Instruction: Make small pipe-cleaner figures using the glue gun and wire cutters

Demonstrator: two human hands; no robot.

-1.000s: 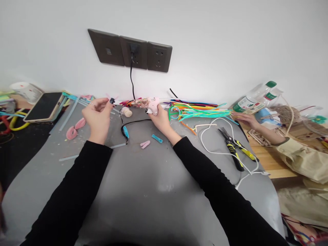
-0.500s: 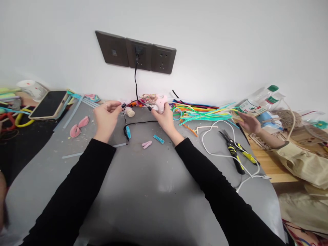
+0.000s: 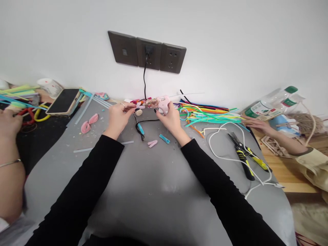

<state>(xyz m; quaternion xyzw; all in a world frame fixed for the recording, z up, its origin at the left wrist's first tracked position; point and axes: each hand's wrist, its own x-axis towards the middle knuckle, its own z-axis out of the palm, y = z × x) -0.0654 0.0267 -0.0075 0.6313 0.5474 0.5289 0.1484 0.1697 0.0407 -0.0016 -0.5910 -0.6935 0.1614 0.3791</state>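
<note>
Near the wall, my right hand (image 3: 171,122) is wrapped round the handle of a pink hot glue gun (image 3: 164,101). Its nozzle end points left, and a clear glue stick (image 3: 191,93) juts out of the back. My left hand (image 3: 120,118) pinches a small pink piece (image 3: 139,106) just off the nozzle; I cannot tell whether they touch. Below the fingertips lie a round wooden piece (image 3: 138,112) and a blue clip (image 3: 140,128) with black cord around it. A pink clip (image 3: 152,143) and a blue clip (image 3: 164,138) rest nearer me.
Pipe cleaners (image 3: 210,114) lie right of the gun, with pliers (image 3: 243,153) and a white cable (image 3: 217,156) nearby. A pink bow (image 3: 89,123) and a phone (image 3: 64,101) are left. Other people's hands show at the left (image 3: 10,126) and right (image 3: 258,125). A black cord (image 3: 145,80) hangs from the socket.
My hands have come closer together, bringing the glue gun's nozzle end up to the pink piece. The view has shifted, and another person's hand now shows at the left.
</note>
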